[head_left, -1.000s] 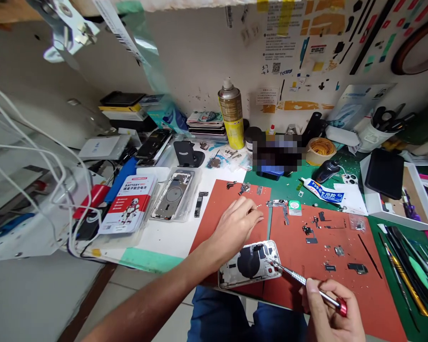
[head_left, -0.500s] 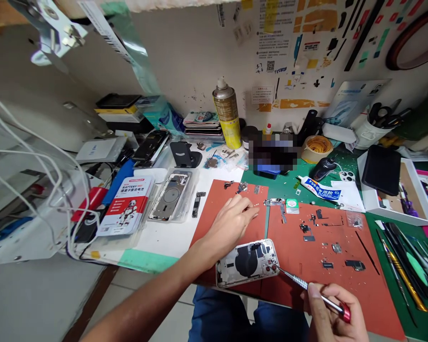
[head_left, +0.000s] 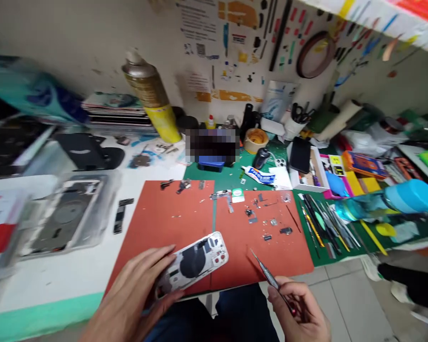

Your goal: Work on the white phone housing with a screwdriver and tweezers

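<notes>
My left hand (head_left: pixel 139 285) grips the lower left end of a white phone housing (head_left: pixel 194 261), thumb along the near edge and fingers over the far side. The housing lies tilted at the near edge of the red mat (head_left: pixel 171 223), its camera openings at the upper right. My right hand (head_left: pixel 297 306) is closed around a slim screwdriver (head_left: pixel 269 275) with a red end, its tip pointing up and left, apart from the housing. Small phone parts (head_left: pixel 251 216) are scattered on the mat's right half.
A second phone housing (head_left: pixel 67 213) lies in a clear tray at left. Behind the mat stand a spray can (head_left: pixel 150 95) and a tape roll (head_left: pixel 256 140). Tweezers and tools (head_left: pixel 324 223) lie at right, near a blue bottle (head_left: pixel 406 197). A person's foot shows at far right.
The view has swung right. My left hand has come back from the mat's far part and taken hold of the housing. The screwdriver tip has moved away from the housing's camera end.
</notes>
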`<state>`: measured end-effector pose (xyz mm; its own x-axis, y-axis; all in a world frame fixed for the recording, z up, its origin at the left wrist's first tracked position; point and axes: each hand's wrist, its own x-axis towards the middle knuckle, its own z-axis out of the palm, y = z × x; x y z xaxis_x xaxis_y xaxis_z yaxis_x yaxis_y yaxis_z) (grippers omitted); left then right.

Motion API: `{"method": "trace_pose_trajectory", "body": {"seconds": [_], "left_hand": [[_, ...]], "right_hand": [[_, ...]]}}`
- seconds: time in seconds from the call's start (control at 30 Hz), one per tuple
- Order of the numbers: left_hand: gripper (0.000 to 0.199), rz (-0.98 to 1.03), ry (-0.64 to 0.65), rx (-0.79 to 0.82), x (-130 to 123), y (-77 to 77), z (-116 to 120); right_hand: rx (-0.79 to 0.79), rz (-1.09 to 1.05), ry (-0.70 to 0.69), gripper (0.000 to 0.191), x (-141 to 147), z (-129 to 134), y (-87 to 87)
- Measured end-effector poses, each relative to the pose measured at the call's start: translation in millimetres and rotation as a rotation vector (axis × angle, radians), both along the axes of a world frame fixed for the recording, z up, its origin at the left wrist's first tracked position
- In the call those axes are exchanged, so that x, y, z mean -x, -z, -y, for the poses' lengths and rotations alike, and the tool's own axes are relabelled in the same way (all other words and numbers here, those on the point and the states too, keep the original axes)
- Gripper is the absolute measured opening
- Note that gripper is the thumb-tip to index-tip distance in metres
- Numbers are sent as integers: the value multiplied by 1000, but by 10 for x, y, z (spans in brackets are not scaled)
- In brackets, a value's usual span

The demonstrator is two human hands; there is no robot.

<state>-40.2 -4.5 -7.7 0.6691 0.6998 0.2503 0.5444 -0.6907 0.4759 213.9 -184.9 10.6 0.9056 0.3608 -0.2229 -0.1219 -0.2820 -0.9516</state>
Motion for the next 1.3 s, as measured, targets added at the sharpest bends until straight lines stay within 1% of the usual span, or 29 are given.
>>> {"method": "trace_pose_trajectory", "body": {"seconds": [0.03,0.07,0.1,0.13,0.2,0.27,0.33,0.4,0.47,0.5,0.6,0.67,0.77,0.83,0.87,0.9,0.93,0.97,1.03,1.1,1.13,1.17,1.2,1.23,1.3], "left_hand": [[65,-13,-9,-29,40,99,31],[73,-35,-23,-32,70,183,53],[77,-46,-27,-28,90,244,68],[77,-47,-26,-28,101,281,80],[72,-38,-24,-26,97,283,97],[66,-28,-25,-42,69,210,110],[63,-27,-17,-59,33,93,126],[63,-14,-12,-86,15,-36,155],[62,3,-55,-110,31,-152,205],[62,14,-91,-117,51,-200,238],[64,55,-184,-107,133,-292,360],[66,88,-218,-74,177,-320,441],[71,126,-259,7,197,-346,527],[76,153,-269,57,187,-371,558],[78,166,-265,76,178,-385,567],[79,179,-255,89,168,-398,573],[79,192,-240,89,156,-409,578],[78,205,-221,76,143,-416,582],[76,229,-180,27,113,-416,591],[75,249,-146,-23,79,-402,610],[76,256,-133,-40,64,-393,626],[78,264,-123,-55,52,-385,646],[80,274,-115,-68,46,-379,671],[82,281,-112,-71,48,-376,698],[85,291,-114,-16,72,-380,748]], "right_hand": [[10,-20,-16,49,-41,45,-5],[33,-38,-25,48,-76,89,-10],[72,-42,-30,49,-102,132,-12],[126,-22,-40,52,-117,170,-9],[214,86,-98,57,-111,223,19],[230,221,-182,51,-72,226,70],[199,361,-257,41,-22,161,125],[136,538,-340,28,15,30,166],[84,744,-454,20,21,-144,190],[96,856,-513,20,11,-234,200],[232,1142,-632,24,-58,-462,255],[272,1231,-659,27,-114,-556,318],[245,1273,-671,30,-168,-604,390],[215,1305,-638,31,-160,-571,374],[177,1297,-609,27,-139,-536,342],[121,1249,-584,20,-107,-493,297],[60,1150,-568,13,-64,-446,241],[6,996,-564,13,-13,-401,179],[-64,542,-605,23,101,-339,56],[-112,42,-648,40,206,-332,-47],[-140,-167,-664,50,247,-347,-87],[-167,-327,-676,56,279,-369,-120],[-184,-433,-681,59,300,-392,-144],[-189,-489,-680,59,310,-412,-161],[-188,-508,-681,59,305,-428,-175]]}}
